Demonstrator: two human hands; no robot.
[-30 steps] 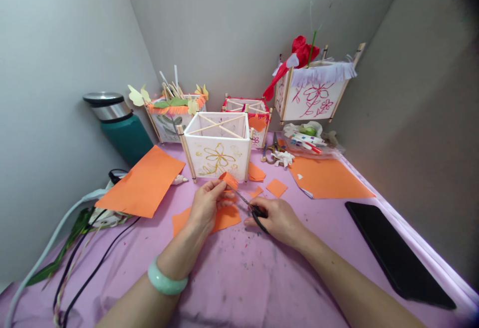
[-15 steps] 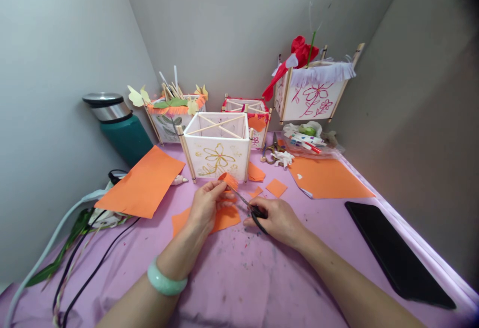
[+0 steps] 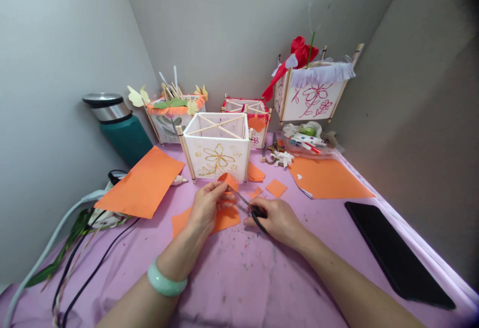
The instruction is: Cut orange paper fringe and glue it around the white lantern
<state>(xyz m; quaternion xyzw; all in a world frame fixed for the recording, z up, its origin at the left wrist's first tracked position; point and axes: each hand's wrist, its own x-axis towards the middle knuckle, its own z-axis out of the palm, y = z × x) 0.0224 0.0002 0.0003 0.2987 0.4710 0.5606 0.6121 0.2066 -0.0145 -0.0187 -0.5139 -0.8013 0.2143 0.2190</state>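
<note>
My left hand (image 3: 208,203), with a pale green bangle on its wrist, pinches a small curled strip of orange paper (image 3: 230,180) with a fringed edge. In my right hand (image 3: 280,218) is a pair of black-handled scissors (image 3: 258,214), its blades pointing up and left at the strip. Whether the blades are parted is too small to tell. A white box (image 3: 216,156) with stick corners and a yellow flower drawing stands just behind the strip. Beneath my left hand lies a sheet of orange paper (image 3: 228,219). Orange paper scraps (image 3: 276,188) rest right of the strip.
Decorated boxes stand behind, one holding sticks (image 3: 172,123); another, with a lilac fringe (image 3: 312,93), is raised at the right. A teal bottle (image 3: 125,136) and cables are at left. Orange sheets (image 3: 333,178), a bag of markers (image 3: 309,141) and a black phone-like slab (image 3: 396,253) lie right.
Hardly anything differs. The fringed strip and the scissors' tips have shifted very slightly; both hands keep their grip and place.
</note>
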